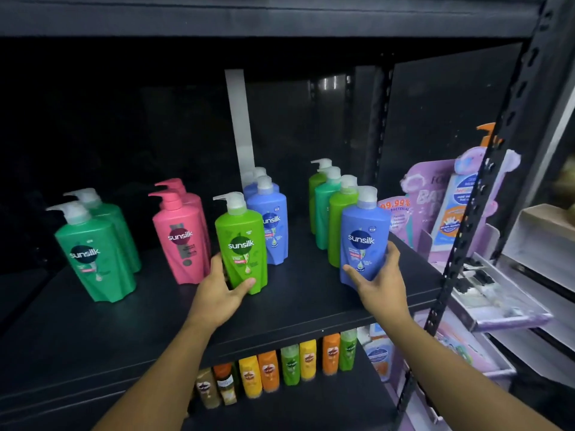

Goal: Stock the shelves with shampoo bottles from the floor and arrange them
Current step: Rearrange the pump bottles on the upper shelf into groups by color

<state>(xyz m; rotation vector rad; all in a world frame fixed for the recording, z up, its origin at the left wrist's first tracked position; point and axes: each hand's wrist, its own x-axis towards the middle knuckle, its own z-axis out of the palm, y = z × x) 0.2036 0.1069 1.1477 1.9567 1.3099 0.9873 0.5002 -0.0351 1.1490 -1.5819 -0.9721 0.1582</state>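
My left hand (222, 287) is clamped round the lower part of the lime bottle (242, 244), thumb on its front. The bottle stands upright on the shelf (295, 306). Right of the lime bottle, my right hand (378, 279) grips the blue bottle (364, 241) low down, thumb at the left edge and fingers wrapped round the right side. It is upright too, at the front of a row (337, 222) of three green pump bottles. Just behind the lime bottle, slightly right, stands a blue pair (270, 225). Just left of it is a pink pair (183, 241), and further left a green pair (93, 253). Below it, small bottles (280, 371) line the lower shelf (311, 409). Far right of it is a purple display (435, 206).
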